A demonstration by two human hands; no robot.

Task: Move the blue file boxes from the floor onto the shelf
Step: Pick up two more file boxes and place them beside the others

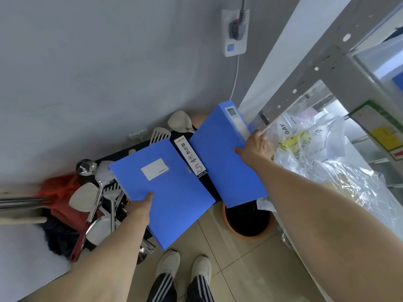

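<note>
Even indoor light, fisheye-warped edges

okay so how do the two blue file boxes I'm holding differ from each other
The left file box shows its broad face with a white label; the right file box shows its label on the narrow spine. The left hand grips its box's near edge; the right hand grips the spine side. Both are blue and lifted.

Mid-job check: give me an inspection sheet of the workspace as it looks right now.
Surface: tiled floor, mostly bare near the feet.
Job's things: two blue file boxes, left box and right box, both held up off the floor.
Clutter: ladles and spatulas heaped by the wall; small white carton between the boxes; plastic bags on the shelf.
Hands: left hand grips the left box; right hand grips the right box.
Cables: plug in wall socket, white cord hanging below.
Surroundings: grey wall; metal shelf frame at right.
</note>
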